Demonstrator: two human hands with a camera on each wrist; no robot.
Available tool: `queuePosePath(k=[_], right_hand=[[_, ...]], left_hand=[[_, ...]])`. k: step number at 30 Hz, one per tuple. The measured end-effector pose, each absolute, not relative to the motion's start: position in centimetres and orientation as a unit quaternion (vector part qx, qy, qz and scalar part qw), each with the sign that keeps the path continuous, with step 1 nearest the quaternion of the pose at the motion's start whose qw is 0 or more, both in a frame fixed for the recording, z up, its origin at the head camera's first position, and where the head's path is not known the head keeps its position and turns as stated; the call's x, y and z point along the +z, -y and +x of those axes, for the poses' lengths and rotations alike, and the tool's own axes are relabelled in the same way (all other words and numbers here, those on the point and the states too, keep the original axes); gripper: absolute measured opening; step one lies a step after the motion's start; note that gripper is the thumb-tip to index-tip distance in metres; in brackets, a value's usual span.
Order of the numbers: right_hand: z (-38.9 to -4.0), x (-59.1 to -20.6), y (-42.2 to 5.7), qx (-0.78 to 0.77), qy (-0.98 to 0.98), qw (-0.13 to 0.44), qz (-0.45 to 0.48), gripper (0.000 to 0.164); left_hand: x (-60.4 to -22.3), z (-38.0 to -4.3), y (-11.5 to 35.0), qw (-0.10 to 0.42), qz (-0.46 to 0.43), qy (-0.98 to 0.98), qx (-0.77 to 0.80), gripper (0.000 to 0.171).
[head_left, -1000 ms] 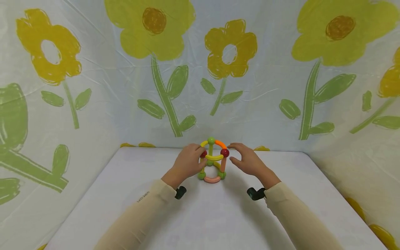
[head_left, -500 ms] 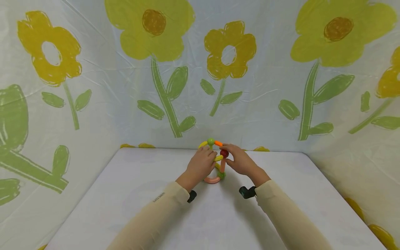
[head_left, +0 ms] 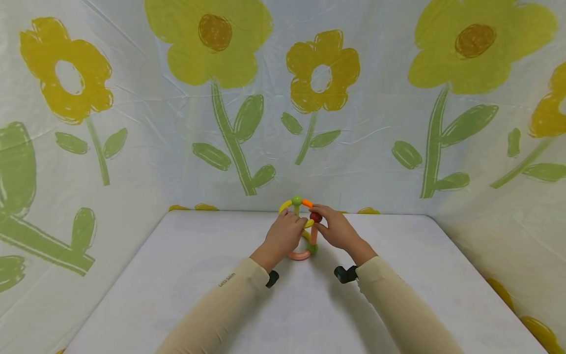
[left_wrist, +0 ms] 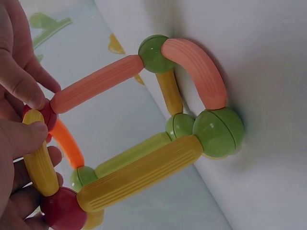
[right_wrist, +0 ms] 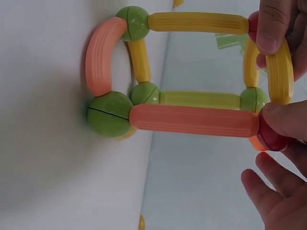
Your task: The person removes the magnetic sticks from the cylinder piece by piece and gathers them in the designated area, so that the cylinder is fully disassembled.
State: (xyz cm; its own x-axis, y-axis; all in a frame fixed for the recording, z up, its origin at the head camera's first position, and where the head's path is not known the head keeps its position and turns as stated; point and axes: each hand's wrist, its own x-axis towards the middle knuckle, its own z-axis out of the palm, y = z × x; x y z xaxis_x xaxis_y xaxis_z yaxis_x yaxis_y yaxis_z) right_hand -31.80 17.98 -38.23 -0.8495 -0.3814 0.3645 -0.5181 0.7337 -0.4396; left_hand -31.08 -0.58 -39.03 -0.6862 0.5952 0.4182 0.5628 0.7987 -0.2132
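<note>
A frame of magnetic building sticks and balls stands on the table in front of me. Its lower ring has green balls joined by curved sticks, one of them pink. Straight upright sticks rise to an upper ring, where two red balls sit at the near side, linked by a curved yellow stick. My left hand grips that yellow stick, thumb on one side and fingers behind. My right hand pinches the right-hand red ball. An orange curved stick leads from it to a green ball behind.
The white table spreads around the frame. A cloth wall with printed flowers rises just behind it, and similar cloth hangs at both sides. A small dark wrist camera is strapped at each sleeve cuff.
My left hand has moved right, from the left red ball onto the curved yellow stick. My right hand has closed in from beside the frame onto the right red ball. The frame stays put.
</note>
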Motion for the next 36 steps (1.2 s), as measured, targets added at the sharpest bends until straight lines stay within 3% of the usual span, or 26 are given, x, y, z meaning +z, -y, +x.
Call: queuePosePath(k=[19, 28, 36], right_hand=[[-31.8, -38.6, -18.1, 0.259, 0.929, 0.123, 0.235, 0.053], [-32.0, -39.1, -18.0, 0.273, 0.924, 0.134, 0.232, 0.051], [-32.0, -39.8, -17.6, 0.34, 0.907, 0.145, 0.202, 0.046]], left_hand=[[-38.4, -30.7, 0.8, 0.171, -0.318, 0.925, 0.115, 0.021], [-38.5, -30.6, 0.6, 0.143, -0.321, 0.905, 0.241, 0.017], [-38.3, -30.8, 0.8, 0.132, -0.336, 0.904, 0.229, 0.02]])
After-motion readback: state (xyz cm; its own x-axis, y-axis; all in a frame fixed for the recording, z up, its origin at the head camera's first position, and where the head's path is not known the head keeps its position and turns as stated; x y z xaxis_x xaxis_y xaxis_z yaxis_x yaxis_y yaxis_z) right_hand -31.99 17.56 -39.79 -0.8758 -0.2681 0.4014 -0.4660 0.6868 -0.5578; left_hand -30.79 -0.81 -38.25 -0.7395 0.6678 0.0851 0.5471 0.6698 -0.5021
